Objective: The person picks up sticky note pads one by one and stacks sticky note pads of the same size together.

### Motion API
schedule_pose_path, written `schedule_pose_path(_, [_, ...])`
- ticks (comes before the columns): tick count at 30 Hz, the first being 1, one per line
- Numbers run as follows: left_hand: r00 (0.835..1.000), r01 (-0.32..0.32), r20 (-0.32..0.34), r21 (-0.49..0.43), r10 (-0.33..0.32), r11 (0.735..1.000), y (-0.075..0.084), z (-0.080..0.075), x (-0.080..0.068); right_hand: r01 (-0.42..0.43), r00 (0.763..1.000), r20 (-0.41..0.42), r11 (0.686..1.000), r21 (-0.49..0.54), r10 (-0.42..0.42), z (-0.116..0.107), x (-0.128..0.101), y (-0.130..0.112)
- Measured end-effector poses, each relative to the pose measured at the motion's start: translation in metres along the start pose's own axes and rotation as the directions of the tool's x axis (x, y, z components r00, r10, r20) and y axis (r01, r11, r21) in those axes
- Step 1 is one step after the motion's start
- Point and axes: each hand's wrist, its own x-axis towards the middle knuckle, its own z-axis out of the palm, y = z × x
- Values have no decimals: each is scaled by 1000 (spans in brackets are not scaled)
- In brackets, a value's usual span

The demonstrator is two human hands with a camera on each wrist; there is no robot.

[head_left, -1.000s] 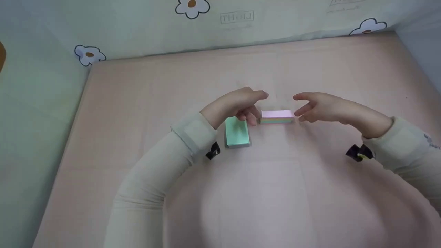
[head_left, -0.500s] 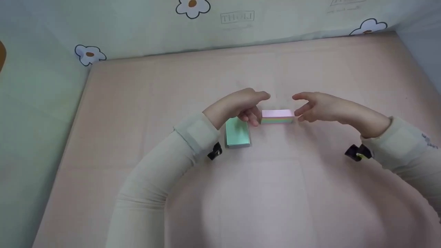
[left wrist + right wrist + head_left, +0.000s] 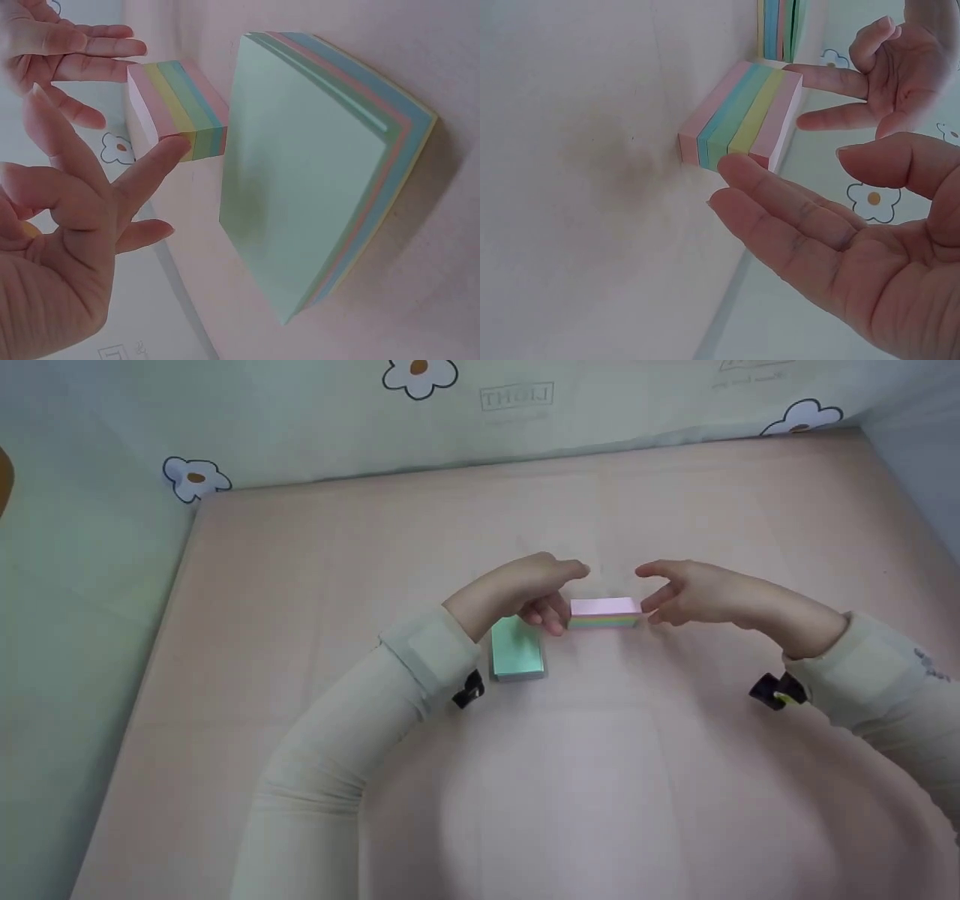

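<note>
A small stack of sticky notes [image 3: 604,609], banded pink, yellow, green and blue, lies on the table between the two hands. At its left end is my left hand [image 3: 529,589], with a fingertip right against the end face in the left wrist view. From the other side my right hand [image 3: 701,594] reaches in, fingers extended and fingertips at the right end of the stack. Both thumbs stay up, apart from the paper. Below the left hand lies a larger pad stack [image 3: 300,165] with a mint green top and pink, blue and yellow layers underneath; the hand overlaps its far end in the head view.
Pink cloth covers the table [image 3: 570,780]. A pale curtain [image 3: 300,420] printed with flowers hangs along the back and left side. Dark wrist cameras [image 3: 780,691] hang below both sleeves, low over the table.
My left hand has shifted slightly to the right, closer against the small stack. My right hand stays nearly where it was, and the green-topped stack has not moved.
</note>
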Motion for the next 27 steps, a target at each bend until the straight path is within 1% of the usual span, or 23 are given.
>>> schedule_pose_path(10, [1000,-10,12,-2,10,1000,-2,0,4,0,1000,9,1000,5,0,2,3,0])
schedule_pose_path(21, [1000,-9,-1,14,9,1000,-1,0,4,-8,1000,1,1000,2,8,4,3,-1])
schedule_pose_path(27, [999,-36,18,0,36,999,-3,0,3,-12,1000,12,1000,3,12,3,3,1])
